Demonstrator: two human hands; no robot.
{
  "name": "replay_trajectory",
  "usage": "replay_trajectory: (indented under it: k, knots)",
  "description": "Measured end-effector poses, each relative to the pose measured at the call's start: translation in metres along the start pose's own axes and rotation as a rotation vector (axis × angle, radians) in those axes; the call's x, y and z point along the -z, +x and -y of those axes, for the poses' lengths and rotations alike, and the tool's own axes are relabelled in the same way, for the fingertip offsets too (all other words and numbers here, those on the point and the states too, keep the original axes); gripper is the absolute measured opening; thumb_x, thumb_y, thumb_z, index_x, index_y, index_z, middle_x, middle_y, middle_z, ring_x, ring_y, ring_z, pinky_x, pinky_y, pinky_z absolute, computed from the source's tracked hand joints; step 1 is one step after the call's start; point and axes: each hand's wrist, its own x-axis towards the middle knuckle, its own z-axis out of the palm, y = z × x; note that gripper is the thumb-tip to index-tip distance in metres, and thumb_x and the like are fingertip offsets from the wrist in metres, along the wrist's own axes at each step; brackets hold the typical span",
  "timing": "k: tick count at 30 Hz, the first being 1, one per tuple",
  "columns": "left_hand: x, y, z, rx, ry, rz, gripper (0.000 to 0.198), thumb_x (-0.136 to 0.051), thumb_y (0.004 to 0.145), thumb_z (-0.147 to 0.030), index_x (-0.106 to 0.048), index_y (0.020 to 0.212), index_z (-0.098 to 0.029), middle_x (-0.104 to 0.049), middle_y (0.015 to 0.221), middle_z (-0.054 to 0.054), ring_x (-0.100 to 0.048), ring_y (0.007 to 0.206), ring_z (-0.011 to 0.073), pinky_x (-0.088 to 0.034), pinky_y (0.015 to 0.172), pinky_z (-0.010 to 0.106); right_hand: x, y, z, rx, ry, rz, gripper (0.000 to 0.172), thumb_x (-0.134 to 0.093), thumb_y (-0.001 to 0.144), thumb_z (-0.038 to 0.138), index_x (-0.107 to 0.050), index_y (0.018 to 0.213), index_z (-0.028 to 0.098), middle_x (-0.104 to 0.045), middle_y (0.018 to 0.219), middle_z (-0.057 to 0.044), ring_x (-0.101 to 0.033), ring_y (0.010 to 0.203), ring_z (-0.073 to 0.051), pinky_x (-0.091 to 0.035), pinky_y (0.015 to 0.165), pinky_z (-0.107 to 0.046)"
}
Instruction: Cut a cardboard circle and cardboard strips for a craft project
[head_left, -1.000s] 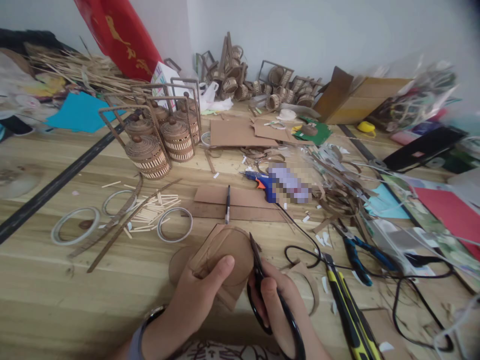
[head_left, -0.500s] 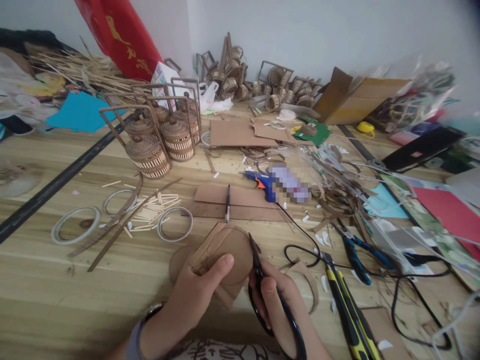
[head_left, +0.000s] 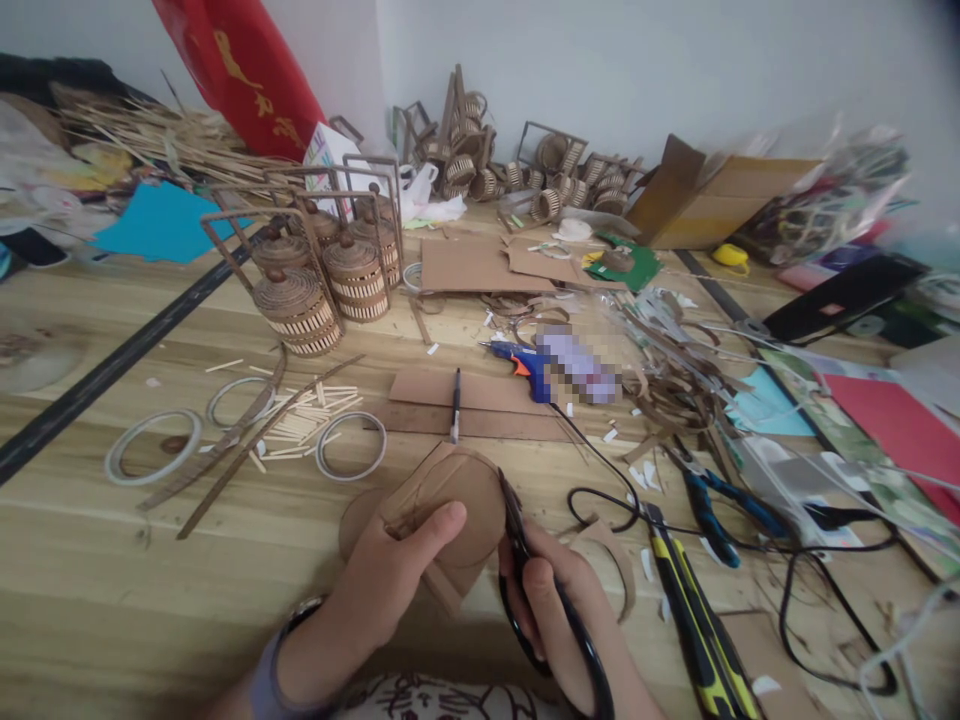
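Observation:
My left hand (head_left: 401,560) is closed on a piece of brown cardboard (head_left: 469,490), thumb flat on top. A round outline is marked on the cardboard, and its right side is cut along a curve. In my right hand (head_left: 562,590) are black-handled scissors (head_left: 516,530), with the blades at the right edge of the cardboard. Another rounded cardboard piece (head_left: 360,520) lies partly under my left hand. A curved cardboard offcut (head_left: 619,570) rests to the right of my right hand. Beyond the cardboard lies a pen (head_left: 455,405) across flat cardboard strips (head_left: 502,395).
A blue glue gun (head_left: 529,365) lies ahead, its black cord looping right. A yellow-black utility knife (head_left: 697,620) and pliers (head_left: 712,510) are at right. Tape rolls (head_left: 351,446) and small sticks (head_left: 307,420) sit left. Lidded baskets (head_left: 300,310) with tall handles stand behind them.
Almost nothing differs. The cardboard and both hands have shifted very slightly; the scissors stay at the cardboard's right edge.

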Motion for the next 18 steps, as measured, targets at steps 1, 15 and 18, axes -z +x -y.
replay_trajectory:
  k: [1, 15, 18]
  knots:
    - [0.001, 0.000, -0.001, 0.011, 0.016, 0.002, 0.042, -0.075, 0.073, -0.050, -0.080, 0.099, -0.017, -0.080, 0.111, 0.010, -0.071, 0.116, 0.0330, -0.054, 0.107, 0.042, 0.001, 0.000, -0.001, 0.006, -0.004, 0.009, 0.063, -0.032, 0.092, 0.083, -0.052, 0.082, 0.024, -0.038, 0.049, 0.008, -0.030, 0.040, -0.010, -0.025, 0.041, -0.026]
    - [-0.003, 0.000, -0.007, -0.034, 0.071, 0.006, 0.036, -0.073, 0.074, -0.042, -0.081, 0.101, -0.021, -0.080, 0.111, 0.008, -0.073, 0.111, 0.0321, -0.057, 0.102, 0.042, 0.011, 0.013, -0.001, 0.046, -0.030, 0.073, 0.069, -0.031, 0.088, 0.088, -0.054, 0.090, 0.023, -0.045, 0.059, 0.006, -0.038, 0.048, -0.012, -0.031, 0.047, -0.027]
    - [-0.004, 0.002, -0.007, -0.035, 0.081, 0.030, 0.032, -0.072, 0.075, -0.041, -0.082, 0.098, -0.021, -0.081, 0.108, 0.007, -0.074, 0.109, 0.0311, -0.058, 0.101, 0.040, 0.012, 0.015, -0.002, 0.035, -0.016, 0.090, 0.071, -0.030, 0.086, 0.089, -0.053, 0.090, 0.023, -0.045, 0.059, 0.006, -0.039, 0.048, -0.011, -0.031, 0.047, -0.027]
